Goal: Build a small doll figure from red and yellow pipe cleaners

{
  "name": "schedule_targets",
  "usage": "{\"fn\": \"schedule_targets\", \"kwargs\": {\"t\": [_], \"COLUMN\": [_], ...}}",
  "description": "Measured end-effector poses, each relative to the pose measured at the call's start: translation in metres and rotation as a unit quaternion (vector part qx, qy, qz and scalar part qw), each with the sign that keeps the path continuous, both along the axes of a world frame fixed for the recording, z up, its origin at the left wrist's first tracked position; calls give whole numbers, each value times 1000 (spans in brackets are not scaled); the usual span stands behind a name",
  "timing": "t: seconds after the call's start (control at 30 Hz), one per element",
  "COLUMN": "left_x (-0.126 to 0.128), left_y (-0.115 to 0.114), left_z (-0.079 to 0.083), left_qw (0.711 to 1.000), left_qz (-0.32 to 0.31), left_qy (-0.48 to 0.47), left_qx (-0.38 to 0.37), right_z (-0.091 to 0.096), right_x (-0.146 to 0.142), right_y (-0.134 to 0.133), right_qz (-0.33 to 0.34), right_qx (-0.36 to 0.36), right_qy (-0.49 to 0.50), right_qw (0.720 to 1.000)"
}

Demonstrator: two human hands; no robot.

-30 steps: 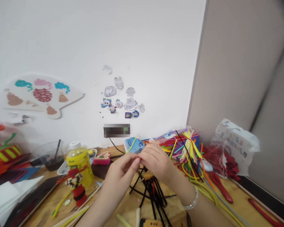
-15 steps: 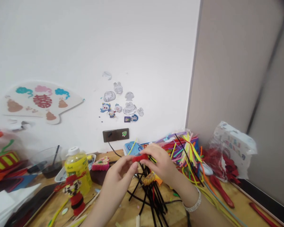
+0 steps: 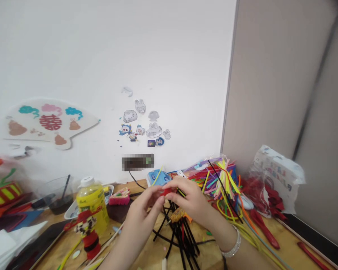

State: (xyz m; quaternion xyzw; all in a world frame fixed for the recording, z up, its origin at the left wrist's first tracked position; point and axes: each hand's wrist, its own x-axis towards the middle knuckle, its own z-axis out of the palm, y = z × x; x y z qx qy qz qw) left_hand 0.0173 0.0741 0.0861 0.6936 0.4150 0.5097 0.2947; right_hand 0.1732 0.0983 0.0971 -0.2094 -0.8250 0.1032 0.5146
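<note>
- A yellow bottle (image 3: 91, 204) stood at the left of the wooden table (image 3: 154, 257), with a small red, black and white pipe-cleaner figure (image 3: 88, 230) just in front of it.
- A loose bundle of black pipe cleaners (image 3: 183, 234) lay on the table beneath the hands.
- A heap of coloured pipe cleaners (image 3: 216, 178) lay behind the right hand, near the wall corner.
- A blue packet (image 3: 157, 176) sat behind the hands, partly hidden by the fingers.
- The left hand (image 3: 143, 212) and the right hand (image 3: 191, 204) met above the table. Their fingertips were pinched narrowly on a small red piece (image 3: 166, 192), held between them above the black bundle.
- The right wrist wore a silver bracelet (image 3: 232, 247).
</note>
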Motion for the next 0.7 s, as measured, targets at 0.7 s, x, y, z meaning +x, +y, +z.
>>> {"fn": "schedule_targets", "kwargs": {"t": [0.7], "left_x": [1], "left_y": [-5], "left_z": [3], "left_qw": [974], "left_qz": [52], "left_qy": [185], "left_qx": [117], "right_z": [-10], "right_x": [-5], "right_y": [9], "right_qz": [-39], "right_qx": [118], "right_qy": [-53], "right_qw": [991]}}
